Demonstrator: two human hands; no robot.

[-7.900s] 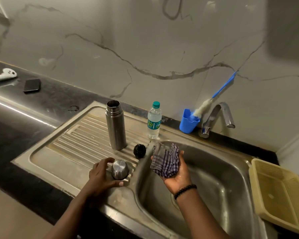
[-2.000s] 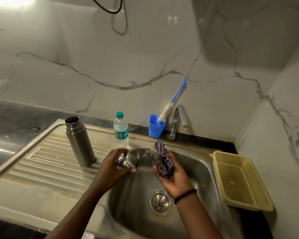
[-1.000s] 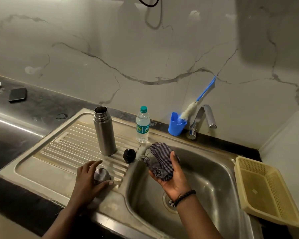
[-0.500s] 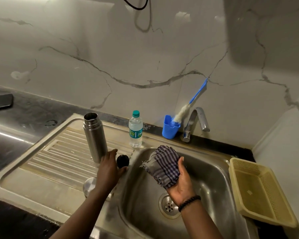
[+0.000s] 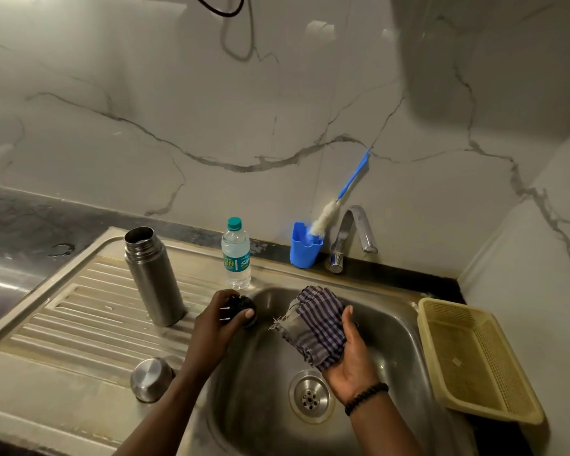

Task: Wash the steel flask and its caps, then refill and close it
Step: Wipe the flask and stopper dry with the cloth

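Two hands meet over the sink (image 5: 408,327): left hand (image 5: 216,327) grips the black inner cap (image 5: 241,310) at the basin's left rim, right hand (image 5: 349,357) clutches the striped cloth (image 5: 316,327) just beside it. Cap sits level with cloth, leftward; steel flask (image 5: 152,274) stands open on the drainboard, steel cap (image 5: 150,379) nearer the front edge.
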